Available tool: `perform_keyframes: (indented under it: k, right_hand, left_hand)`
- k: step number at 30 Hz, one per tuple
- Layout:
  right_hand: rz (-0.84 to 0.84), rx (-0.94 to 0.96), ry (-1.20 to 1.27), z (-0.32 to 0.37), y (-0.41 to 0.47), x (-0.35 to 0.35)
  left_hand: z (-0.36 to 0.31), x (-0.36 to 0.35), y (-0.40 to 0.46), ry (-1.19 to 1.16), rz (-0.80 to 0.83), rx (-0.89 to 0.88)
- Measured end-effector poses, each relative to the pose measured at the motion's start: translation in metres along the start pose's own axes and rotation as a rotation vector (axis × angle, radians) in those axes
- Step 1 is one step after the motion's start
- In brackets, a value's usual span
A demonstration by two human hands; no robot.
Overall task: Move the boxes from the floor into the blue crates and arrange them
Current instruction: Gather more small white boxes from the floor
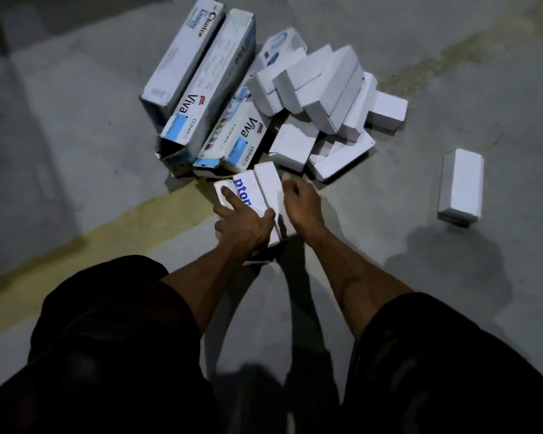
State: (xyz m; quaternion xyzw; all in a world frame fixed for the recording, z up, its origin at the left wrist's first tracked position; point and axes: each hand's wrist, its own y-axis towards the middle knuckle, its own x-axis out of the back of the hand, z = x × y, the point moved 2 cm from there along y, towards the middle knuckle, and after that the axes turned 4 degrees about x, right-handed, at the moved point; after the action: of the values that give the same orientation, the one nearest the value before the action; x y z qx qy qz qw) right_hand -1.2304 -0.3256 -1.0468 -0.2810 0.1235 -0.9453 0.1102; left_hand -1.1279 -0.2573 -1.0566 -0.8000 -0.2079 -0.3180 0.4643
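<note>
A heap of boxes lies on the concrete floor in the head view. My left hand (243, 219) grips a white box with blue lettering (243, 191), fingers spread across its top and thumb on its right side. A plain white box (268, 186) stands pressed against it. My right hand (301, 202) sits with curled fingers at that plain box's right edge; whether it holds the box is unclear. Three long printed boxes, one Choice box (182, 54) and two Viva boxes (209, 86), lie at the left. Several small white boxes (320, 92) are piled behind. No blue crate is in view.
One white box (460, 186) stands apart on the floor at the right. A yellow painted line (107, 233) runs diagonally across the floor at the left. My knees in dark clothing (113, 324) fill the bottom. A dark stain marks the floor at the lower right.
</note>
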Motion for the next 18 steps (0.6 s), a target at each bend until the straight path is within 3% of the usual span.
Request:
perform_keyframes:
  k: [3, 5, 8, 11, 18]
  right_hand:
    - [-0.122, -0.112, 0.117, 0.01, 0.017, -0.004]
    - [-0.189, -0.275, 0.321, 0.011, 0.033, -0.009]
    - [-0.14, -0.493, 0.61, -0.004, 0.064, -0.017]
    - [-0.119, -0.532, 0.756, 0.014, 0.068, -0.011]
    - [-0.062, -0.537, 0.722, 0.008, 0.063, 0.004]
  left_hand:
    - [0.0, 0.01, 0.001, 0.005, 0.001, -0.095]
    - [-0.001, 0.012, 0.002, 0.046, 0.013, -0.139]
    - [0.005, 0.011, 0.009, 0.055, 0.034, -0.16]
    - [0.009, 0.008, 0.012, 0.061, 0.051, -0.167]
    - [0.013, 0.002, 0.017, 0.013, 0.057, -0.209]
